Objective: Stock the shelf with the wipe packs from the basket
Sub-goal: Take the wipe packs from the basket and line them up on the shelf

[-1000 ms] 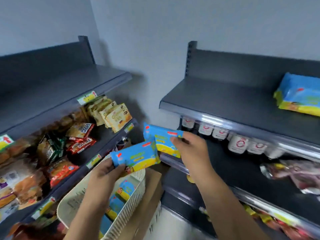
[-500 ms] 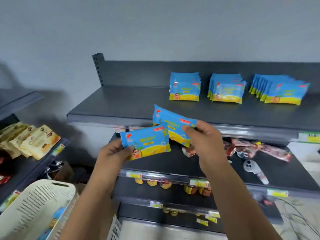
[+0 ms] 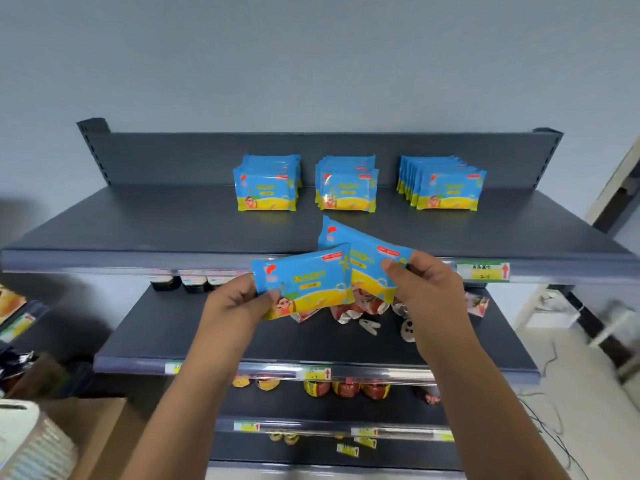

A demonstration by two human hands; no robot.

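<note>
My left hand point(image 3: 239, 303) pinches a blue-and-yellow wipe pack point(image 3: 304, 282) by its lower left corner. My right hand point(image 3: 426, 285) grips a second wipe pack point(image 3: 363, 251) at its right end; this pack lies partly behind the first. Both packs hover just in front of the top shelf point(image 3: 156, 230). Three upright rows of the same packs stand at the back of that shelf: the left row point(image 3: 266, 185), the middle row point(image 3: 346, 185), the right row point(image 3: 446, 185). A corner of the white basket point(image 3: 24, 431) shows at the lower left.
The left half of the top shelf is bare. The shelf below point(image 3: 173, 341) holds red snack packets point(image 3: 356, 306) behind my hands. Lower shelves carry small jars point(image 3: 346, 389). Another shelf unit point(image 3: 20, 317) stands at the left edge. Cables point(image 3: 550, 420) lie on the floor at right.
My view has swung right from the basket and side shelf to face this shelf. Both hands have carried the two packs up to the top shelf's front edge.
</note>
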